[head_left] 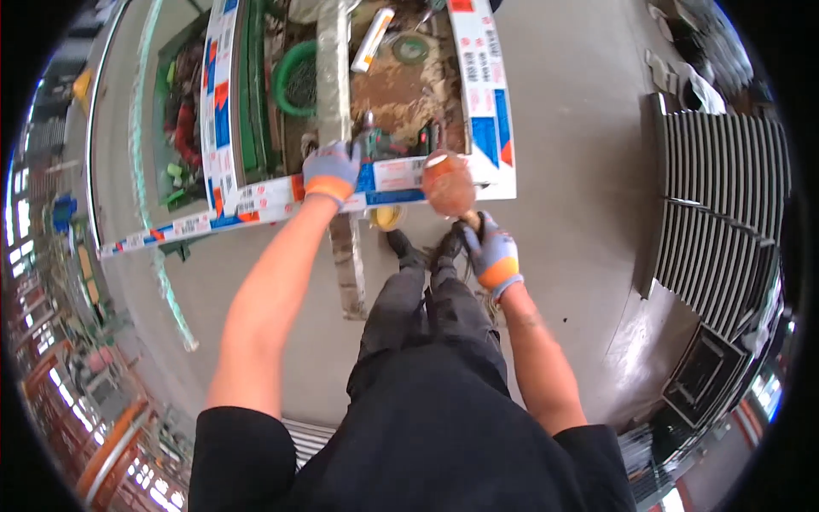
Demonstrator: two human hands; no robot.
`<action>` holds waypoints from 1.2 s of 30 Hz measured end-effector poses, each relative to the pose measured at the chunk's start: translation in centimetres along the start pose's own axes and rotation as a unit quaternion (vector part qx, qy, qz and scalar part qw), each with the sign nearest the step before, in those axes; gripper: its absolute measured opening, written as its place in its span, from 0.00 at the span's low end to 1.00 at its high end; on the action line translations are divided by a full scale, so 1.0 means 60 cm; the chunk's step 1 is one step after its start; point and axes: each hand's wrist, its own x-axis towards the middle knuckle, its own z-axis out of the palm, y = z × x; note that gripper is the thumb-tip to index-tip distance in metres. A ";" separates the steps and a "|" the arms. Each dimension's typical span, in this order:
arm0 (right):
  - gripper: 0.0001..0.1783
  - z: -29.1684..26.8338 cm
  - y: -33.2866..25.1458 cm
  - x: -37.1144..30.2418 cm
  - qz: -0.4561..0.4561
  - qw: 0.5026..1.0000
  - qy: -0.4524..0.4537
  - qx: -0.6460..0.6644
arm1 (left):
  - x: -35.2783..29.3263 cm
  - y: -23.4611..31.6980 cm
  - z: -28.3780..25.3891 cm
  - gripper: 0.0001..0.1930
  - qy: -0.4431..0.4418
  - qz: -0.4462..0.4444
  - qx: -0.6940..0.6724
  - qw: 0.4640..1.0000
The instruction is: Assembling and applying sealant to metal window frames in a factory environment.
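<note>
From the head view I look straight down on my 2 gloved hands over a concrete floor (580,171). My left hand (331,171) is closed around a long grey metal strip (334,77) that runs from the far edge of an open cardboard box (490,102), across its near edge, and down to the floor beside my shoes (422,249). My right hand (493,254) is wrapped tight on the wooden handle of a mallet (449,183), its orange-brown head blurred just above the near right corner of the box.

Inside the box I make out a green coil (294,78), a white tube (373,39) and other tools I cannot identify.

I judge the work as mid-way: strip steadied, mallet raised near it, but I see no mark showing how much hammering is finished.
</note>
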 end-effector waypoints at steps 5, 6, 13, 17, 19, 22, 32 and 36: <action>0.12 -0.023 0.000 -0.005 -0.035 0.986 0.031 0.163 | 0.002 -0.004 -0.014 0.18 -0.050 -0.030 0.015 0.998; 0.11 -0.033 -0.007 -0.008 -0.068 0.981 0.036 0.176 | -0.001 -0.007 -0.014 0.18 -0.040 -0.028 0.015 0.999; 0.11 -0.043 -0.044 0.009 -0.076 0.994 -0.071 -0.021 | -0.001 0.003 -0.015 0.17 -0.066 -0.031 -0.003 0.997; 0.14 -0.109 -0.095 -0.001 -0.136 0.979 -0.041 0.146 | -0.002 -0.011 -0.019 0.17 -0.068 -0.043 -0.009 0.997; 0.19 -0.123 -0.081 -0.010 -0.166 0.970 -0.033 0.173 | -0.002 -0.003 -0.025 0.17 -0.066 -0.037 -0.022 0.997; 0.19 -0.057 -0.056 0.035 -0.118 0.988 -0.095 0.002 | 0.002 0.004 -0.050 0.17 -0.103 -0.050 -0.002 0.993; 0.14 -0.019 -0.031 0.018 -0.106 0.993 -0.034 -0.026 | 0.002 -0.003 -0.019 0.18 -0.069 0.038 0.014 0.997; 0.10 -0.062 0.014 -0.019 -0.051 0.994 0.056 0.073 | -0.001 -0.009 -0.012 0.17 -0.061 -0.031 0.021 0.997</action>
